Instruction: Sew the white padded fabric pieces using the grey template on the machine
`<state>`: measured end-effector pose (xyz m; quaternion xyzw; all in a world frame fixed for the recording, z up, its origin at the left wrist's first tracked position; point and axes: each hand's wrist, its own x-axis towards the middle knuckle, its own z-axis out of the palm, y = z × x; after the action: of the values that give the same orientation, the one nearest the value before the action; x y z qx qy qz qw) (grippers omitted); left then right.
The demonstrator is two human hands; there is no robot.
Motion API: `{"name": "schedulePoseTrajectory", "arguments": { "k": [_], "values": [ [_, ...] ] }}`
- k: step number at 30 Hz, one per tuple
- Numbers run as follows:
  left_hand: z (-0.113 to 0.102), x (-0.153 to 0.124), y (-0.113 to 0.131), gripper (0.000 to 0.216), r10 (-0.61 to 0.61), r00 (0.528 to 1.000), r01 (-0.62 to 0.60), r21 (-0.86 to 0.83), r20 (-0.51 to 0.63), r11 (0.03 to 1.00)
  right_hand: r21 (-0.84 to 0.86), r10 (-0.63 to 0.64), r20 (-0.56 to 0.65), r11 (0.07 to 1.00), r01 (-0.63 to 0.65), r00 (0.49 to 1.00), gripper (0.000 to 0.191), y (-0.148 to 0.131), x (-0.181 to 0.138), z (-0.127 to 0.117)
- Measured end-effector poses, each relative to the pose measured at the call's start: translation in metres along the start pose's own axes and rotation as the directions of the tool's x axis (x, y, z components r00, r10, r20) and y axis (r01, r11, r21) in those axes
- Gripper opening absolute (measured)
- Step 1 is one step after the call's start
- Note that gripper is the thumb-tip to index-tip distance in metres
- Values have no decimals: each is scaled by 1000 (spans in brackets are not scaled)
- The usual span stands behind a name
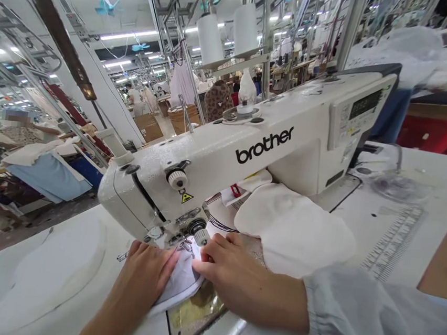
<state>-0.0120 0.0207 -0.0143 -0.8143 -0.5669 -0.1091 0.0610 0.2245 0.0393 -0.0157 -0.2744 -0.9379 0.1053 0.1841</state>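
Observation:
A white fabric piece [181,278] with a curved, seamed edge lies under the needle area of a white Brother sewing machine [216,156]. My left hand [145,271] is closed on its left side, the thumb resting along the cloth and the fingertips close to the presser foot [185,245]. From the right, my right hand [233,274] pinches the same piece beside the foot, thumb and fingers drawn together. The machine head and my fingers partly hide the needle. Below the cloth, a yellowish plate [196,312] shows in the machine bed.
Another white fabric piece [300,227] lies beneath the machine arm. Rounded white pieces [51,267] rest on the table's left. A printed ruler [394,239] runs along the right side. Thread cones [210,40] stand behind the machine. Another person [19,127] is far left.

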Motion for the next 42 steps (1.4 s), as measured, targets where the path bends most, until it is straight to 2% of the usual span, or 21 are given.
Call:
{"name": "schedulePoseTrajectory", "arguments": {
  "k": [3, 5, 15, 21, 30, 35, 42],
  "values": [
    [7, -11, 10, 38, -78, 994, 78, 4, -77, 997, 15, 4, 4, 1000, -4, 1000, 15, 3, 1, 0],
    [11, -15, 14, 37, -85, 993, 85, -15, -85, 996, 18, -3, 5, 1000, 3, 1000, 14, 5, 2, 0],
    [11, -11, 9, 35, -59, 997, 55, -74, -51, 996, -8, -69, 24, 998, 69, 997, 14, 5, 1, -5],
    [7, -7, 5, 29, -47, 999, 47, -114, 2, 992, -7, -55, 23, 998, 55, 998, 13, 3, 1, -4],
    [1, 5, 0, 45, -96, 995, 100, -146, 31, 984, -122, -108, 16, 986, 109, 994, 21, 1, 1, -3],
    [-5, 1, 3, 22, -102, 995, 103, -244, 18, 964, -139, -126, 4, 982, 126, 992, 20, 2, 0, -1],
    [-7, -5, 8, 20, -82, 997, 82, -329, 16, 941, -133, -135, -4, 982, 133, 991, 18, 2, -1, -3]
  ]
}}
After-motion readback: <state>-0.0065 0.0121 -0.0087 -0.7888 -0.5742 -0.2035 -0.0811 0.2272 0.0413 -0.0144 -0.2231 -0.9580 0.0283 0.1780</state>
